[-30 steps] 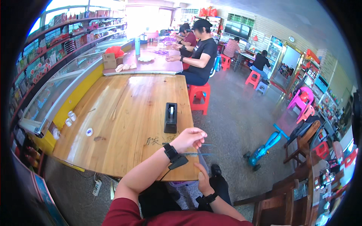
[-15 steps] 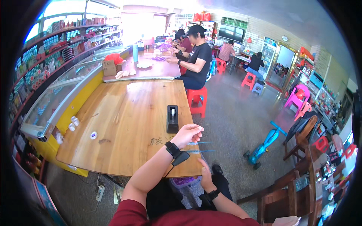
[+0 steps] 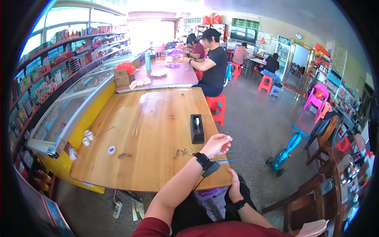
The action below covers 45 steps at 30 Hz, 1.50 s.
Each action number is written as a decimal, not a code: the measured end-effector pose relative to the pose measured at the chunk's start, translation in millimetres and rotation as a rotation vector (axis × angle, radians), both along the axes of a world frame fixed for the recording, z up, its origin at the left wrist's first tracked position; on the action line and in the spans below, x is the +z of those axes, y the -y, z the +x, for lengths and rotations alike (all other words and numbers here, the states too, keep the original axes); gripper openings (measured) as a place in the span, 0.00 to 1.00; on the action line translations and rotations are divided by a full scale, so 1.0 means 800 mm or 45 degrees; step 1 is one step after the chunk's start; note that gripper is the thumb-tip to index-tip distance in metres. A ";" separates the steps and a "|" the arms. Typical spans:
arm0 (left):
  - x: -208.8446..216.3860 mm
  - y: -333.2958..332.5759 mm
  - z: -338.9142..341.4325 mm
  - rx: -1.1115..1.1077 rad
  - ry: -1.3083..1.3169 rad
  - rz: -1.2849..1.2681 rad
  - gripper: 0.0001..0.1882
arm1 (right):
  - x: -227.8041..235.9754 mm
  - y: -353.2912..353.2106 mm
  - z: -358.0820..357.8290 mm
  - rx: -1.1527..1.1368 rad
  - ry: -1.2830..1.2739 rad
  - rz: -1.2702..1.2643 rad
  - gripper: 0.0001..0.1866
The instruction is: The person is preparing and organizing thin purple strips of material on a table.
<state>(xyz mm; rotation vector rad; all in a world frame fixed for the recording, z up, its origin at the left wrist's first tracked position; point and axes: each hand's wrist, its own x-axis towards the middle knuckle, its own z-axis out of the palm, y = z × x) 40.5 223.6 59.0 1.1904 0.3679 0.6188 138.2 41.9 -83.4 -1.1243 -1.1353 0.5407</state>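
Note:
My left hand (image 3: 217, 145) is raised over the right edge of the wooden table (image 3: 154, 130), fingertips pinched together; anything between them is too small to make out. Below its fingers, two thin bluish strands (image 3: 234, 159) stick out past the table edge. My right hand (image 3: 235, 186) is lower, beside the near right corner, one digit pointing up and its other fingers mostly hidden. A black tape dispenser (image 3: 197, 129) stands on the table just beyond my left hand. Both wrists wear black bands, and a dark block sits by the left one.
A white roll (image 3: 112, 150) and several white spools (image 3: 86, 141) lie on the left of the table. Beyond, a person in black (image 3: 212, 65) works at a pinkish table (image 3: 167, 81). A red stool (image 3: 216, 106) and a blue ride-on toy (image 3: 287, 152) stand to the right.
The view has turned slightly left, so the table and room appear farther right. My hands keep nearly the same pose by the table edge, the left still pinched.

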 end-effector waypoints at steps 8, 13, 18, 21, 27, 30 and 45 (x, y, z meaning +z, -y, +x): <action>0.011 0.002 -0.003 0.004 0.030 0.007 0.11 | 0.012 0.006 -0.003 0.004 0.002 -0.060 0.35; 0.011 0.001 -0.006 0.025 0.022 0.009 0.12 | 0.008 0.005 0.000 0.050 -0.020 -0.090 0.34; 0.001 -0.006 0.001 0.039 -0.016 0.029 0.12 | -0.003 0.000 0.014 0.095 0.015 -0.070 0.35; -0.002 -0.005 0.005 0.053 -0.059 0.034 0.12 | 0.002 0.001 0.013 0.131 -0.042 -0.074 0.36; -0.011 0.000 0.000 0.048 -0.168 0.026 0.12 | 0.007 0.002 0.009 0.193 -0.031 -0.063 0.29; -0.006 0.009 0.001 0.049 -0.170 0.064 0.12 | 0.015 0.011 0.010 0.179 0.054 -0.046 0.26; 0.068 -0.077 -0.140 0.784 0.400 0.096 0.11 | 0.020 0.008 0.018 0.261 0.032 -0.041 0.23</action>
